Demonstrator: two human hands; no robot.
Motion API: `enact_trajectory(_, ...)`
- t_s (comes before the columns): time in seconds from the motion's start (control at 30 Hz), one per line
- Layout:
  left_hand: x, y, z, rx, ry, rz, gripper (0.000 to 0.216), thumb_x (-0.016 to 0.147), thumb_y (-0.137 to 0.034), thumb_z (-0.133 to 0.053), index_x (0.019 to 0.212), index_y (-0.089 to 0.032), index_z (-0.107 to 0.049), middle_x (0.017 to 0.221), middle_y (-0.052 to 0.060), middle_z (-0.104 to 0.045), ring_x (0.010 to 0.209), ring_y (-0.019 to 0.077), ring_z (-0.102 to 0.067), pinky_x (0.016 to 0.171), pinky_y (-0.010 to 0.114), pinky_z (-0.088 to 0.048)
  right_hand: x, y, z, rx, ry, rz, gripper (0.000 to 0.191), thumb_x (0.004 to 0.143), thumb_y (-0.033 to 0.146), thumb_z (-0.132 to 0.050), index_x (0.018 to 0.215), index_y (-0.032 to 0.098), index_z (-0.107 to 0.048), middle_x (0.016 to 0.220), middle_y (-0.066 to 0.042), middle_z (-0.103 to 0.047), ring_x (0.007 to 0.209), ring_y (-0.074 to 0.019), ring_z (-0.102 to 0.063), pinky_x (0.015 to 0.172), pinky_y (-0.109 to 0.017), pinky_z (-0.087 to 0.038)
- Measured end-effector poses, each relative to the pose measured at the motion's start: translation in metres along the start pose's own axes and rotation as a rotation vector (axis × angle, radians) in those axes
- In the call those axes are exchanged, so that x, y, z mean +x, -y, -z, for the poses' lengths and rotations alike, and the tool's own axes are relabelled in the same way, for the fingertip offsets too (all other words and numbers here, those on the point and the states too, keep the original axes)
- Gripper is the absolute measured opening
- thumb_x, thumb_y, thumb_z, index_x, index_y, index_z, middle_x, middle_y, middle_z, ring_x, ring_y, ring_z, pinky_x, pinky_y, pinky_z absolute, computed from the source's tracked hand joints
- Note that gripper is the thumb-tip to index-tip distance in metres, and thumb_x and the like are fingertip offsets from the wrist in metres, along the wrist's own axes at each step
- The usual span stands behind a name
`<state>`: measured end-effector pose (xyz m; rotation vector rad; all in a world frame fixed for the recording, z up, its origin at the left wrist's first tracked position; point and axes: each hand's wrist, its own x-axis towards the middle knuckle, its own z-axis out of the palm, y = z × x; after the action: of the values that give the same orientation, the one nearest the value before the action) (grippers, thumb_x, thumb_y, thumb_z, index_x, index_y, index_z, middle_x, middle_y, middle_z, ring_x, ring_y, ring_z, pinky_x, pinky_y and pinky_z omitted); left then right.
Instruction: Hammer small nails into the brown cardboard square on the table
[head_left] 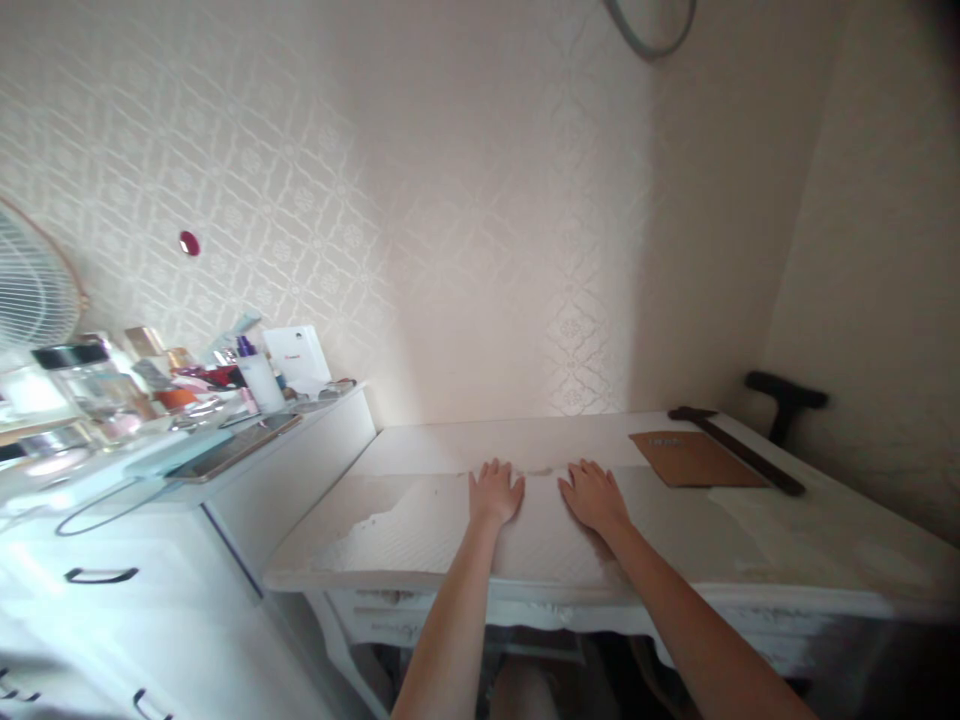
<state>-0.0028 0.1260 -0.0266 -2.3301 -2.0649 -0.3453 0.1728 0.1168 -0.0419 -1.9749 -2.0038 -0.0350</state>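
Both my hands lie flat on a white table (420,545) with carved trim, palms down. My left hand (495,492) is open, its fingers pointing toward the wall. A short gap to the right, my right hand (598,496) rests open too, thumb turned inward. Neither hand holds anything. Under them, the tabletop has a patchy, textured covering with a ragged edge at the left. To the right of my right hand is a brown sheet (694,465) with small silvery pieces on it, too small to name. A dark hammer (750,455) lies across its right edge.
At the left stands a white drawer cabinet (292,470) crowded with bottles, a spray bottle (261,380), a white box (298,358) and a phone-like slab (234,447). A fan (34,280) is behind. A dark T-shaped object (786,400) stands beyond the table's right side.
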Motion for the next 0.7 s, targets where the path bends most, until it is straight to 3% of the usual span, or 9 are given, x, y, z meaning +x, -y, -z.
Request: enact_trajectory(0.7, 0.0006, 0.0007, -0.0005, 0.004, 0.002, 0.001, 0.053, 0.088, -0.049, -0.022, 0.13, -0.022, -0.04, 0.141, 0.009, -0.033, 0.13, 0.0263, -0.026, 0.103, 0.051, -0.019, 0.001, -0.0006, -0.0021, -0.003, -0.009, 0.002, 0.047, 0.089, 0.036, -0.033, 0.124, 0.01, -0.048, 0.134, -0.017, -0.042, 0.124, -0.0277, -0.032, 0.101, -0.044, -0.021)
